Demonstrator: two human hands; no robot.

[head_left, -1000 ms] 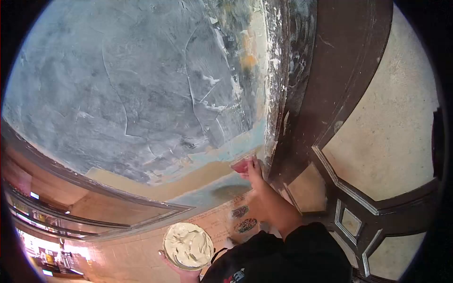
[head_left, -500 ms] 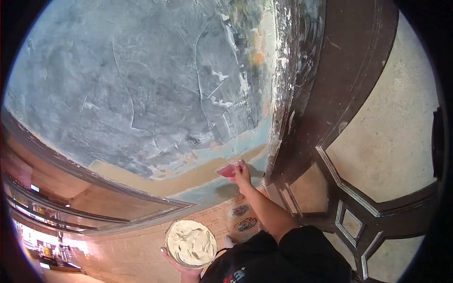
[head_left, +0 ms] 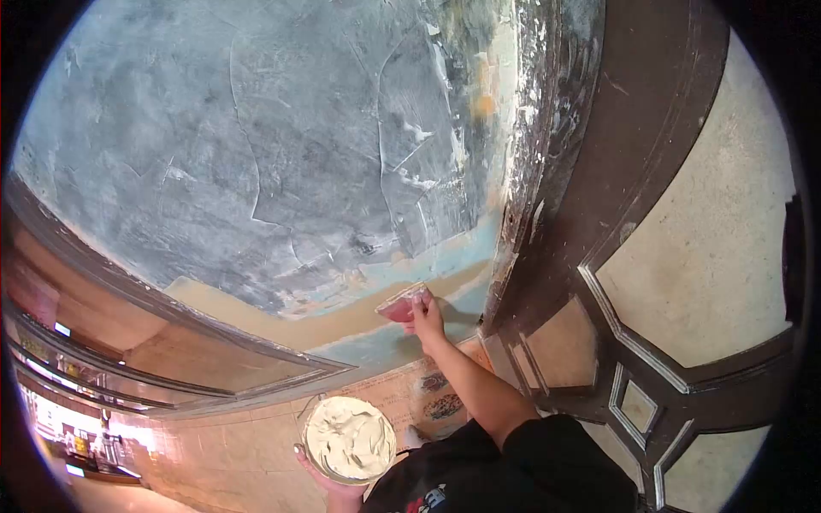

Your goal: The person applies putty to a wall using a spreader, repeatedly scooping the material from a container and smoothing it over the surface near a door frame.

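My right hand point(head_left: 425, 316) is closed on a red scraper point(head_left: 402, 306), its wide edge against the tan band of filler point(head_left: 342, 327) along the lower part of the wall. Blue-grey, rough plaster point(head_left: 308, 145) covers the wall above that band, and a pale blue strip point(head_left: 368, 346) runs below it. Down by my body, my left hand point(head_left: 329, 480) grips a round tub point(head_left: 389, 466) from its side and underside. Thick cream-coloured paste point(head_left: 349, 436) with swirled peaks fills the tub.
A dark, paint-chipped wooden frame point(head_left: 547, 162) borders the plaster on the right, beside dark panelling with beige panels point(head_left: 710, 222). Dark trim point(head_left: 103, 256) edges the lower left. Bottles point(head_left: 107, 449) stand on a far counter.
My right hand has moved slightly left with the scraper, whose red face now shows more broadly. The view has shifted a little; my left hand still holds the tub.
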